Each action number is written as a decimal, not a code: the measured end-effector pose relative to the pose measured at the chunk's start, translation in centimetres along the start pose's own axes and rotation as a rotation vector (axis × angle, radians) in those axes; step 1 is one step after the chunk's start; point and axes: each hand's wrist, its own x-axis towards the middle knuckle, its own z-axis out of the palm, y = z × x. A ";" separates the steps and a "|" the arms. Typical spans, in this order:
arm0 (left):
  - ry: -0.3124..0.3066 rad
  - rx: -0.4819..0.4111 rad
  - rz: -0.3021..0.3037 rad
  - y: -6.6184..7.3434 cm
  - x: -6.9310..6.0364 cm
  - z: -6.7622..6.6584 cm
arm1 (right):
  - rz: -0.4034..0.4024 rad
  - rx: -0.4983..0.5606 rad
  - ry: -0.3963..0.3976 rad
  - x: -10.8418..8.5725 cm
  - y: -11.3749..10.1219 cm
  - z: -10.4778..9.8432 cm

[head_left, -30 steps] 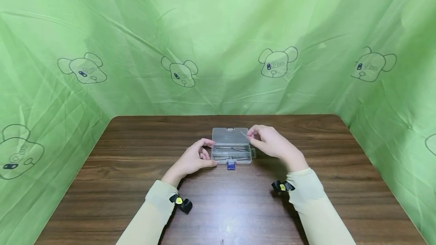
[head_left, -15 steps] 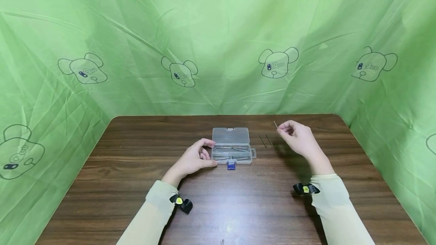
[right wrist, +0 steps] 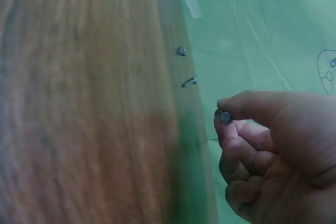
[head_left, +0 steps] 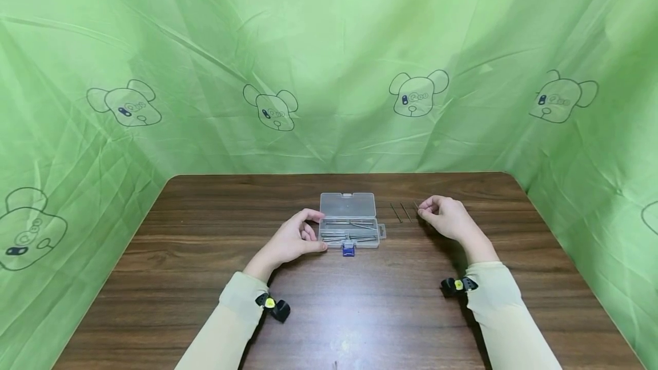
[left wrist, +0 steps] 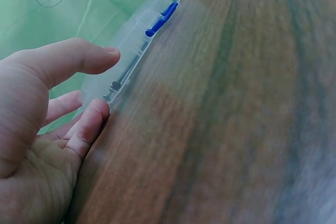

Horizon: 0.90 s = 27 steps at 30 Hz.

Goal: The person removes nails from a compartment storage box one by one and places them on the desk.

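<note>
A clear plastic box point(head_left: 348, 246) stands with its lid point(head_left: 348, 204) folded back and its blue latch point(head_left: 348, 250) hanging at the front. Several nails lie in its two compartments. My left hand point(head_left: 292, 240) grips the box's left end, thumb at the front corner and forefinger at the back one. To the right of the box, thumb and forefinger of my right hand point(head_left: 449, 218) pinch a nail, whose checkered head point(right wrist: 226, 117) shows in the right wrist view. Two nails, one on the left point(head_left: 396, 213) and one beside it point(head_left: 406, 212), lie roughly parallel on the table, left of that hand.
The brown wooden table point(head_left: 216, 204) reaches back to a green cloth point(head_left: 329, 130), which also hangs on both sides. A clear hanging tab point(head_left: 382, 231) juts from the box's right end. A small thin object point(head_left: 336, 365) shows at the bottom edge of the head view.
My right hand has carried the nail from beside the lid rightward, then lowered it toward the table next to the two lying nails. My left hand has stayed at the box.
</note>
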 end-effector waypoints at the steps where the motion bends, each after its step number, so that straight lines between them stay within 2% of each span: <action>1: 0.000 0.004 0.001 0.0 0.0 0.0 | -0.001 0.000 0.002 0.1 0.1 0.1; 12: -0.003 -0.003 0.013 0.2 0.1 0.2 | 0.009 -0.014 0.012 0.1 0.6 0.9; 20: 0.004 -0.012 0.014 0.2 0.1 0.2 | -0.025 -0.055 0.019 0.1 0.6 1.0; 27: 0.011 -0.012 0.007 0.3 0.0 0.1 | -0.022 -0.037 0.029 0.4 0.7 1.3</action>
